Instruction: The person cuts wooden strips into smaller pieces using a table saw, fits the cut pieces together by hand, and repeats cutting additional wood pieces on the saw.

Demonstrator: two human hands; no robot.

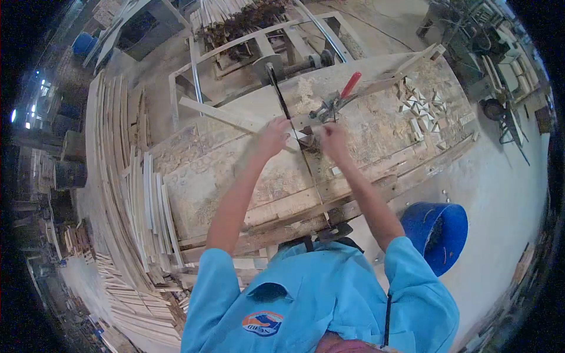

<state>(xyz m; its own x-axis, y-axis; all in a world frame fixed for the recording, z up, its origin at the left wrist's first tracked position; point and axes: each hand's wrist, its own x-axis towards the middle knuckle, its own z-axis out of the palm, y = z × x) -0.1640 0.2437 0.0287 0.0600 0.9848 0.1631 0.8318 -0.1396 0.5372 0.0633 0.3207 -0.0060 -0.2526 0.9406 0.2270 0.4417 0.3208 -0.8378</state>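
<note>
My left hand (273, 137) is closed at the end of a pale wooden strip (220, 116), which slants across the saw table (247, 194). Its fingers are curled and partly hidden, close beside a dark slot (310, 170) that runs across the tabletop. Just right of the slot, my right hand (333, 142) is closed with its fingertips pinched near a small dark block (307, 139). What those fingertips hold is too small to make out. Beyond the right hand stands a toggle clamp with a red handle (351, 85). A dark narrow blade or guard (279, 92) lies beyond both hands.
Several small cut wood pieces (422, 112) lie scattered on the table's right side amid sawdust. Long wooden strips (154, 206) lean along the left edge. A blue barrel (413, 232) stands on the floor at right front. A metal-railed frame (197, 73) sits behind.
</note>
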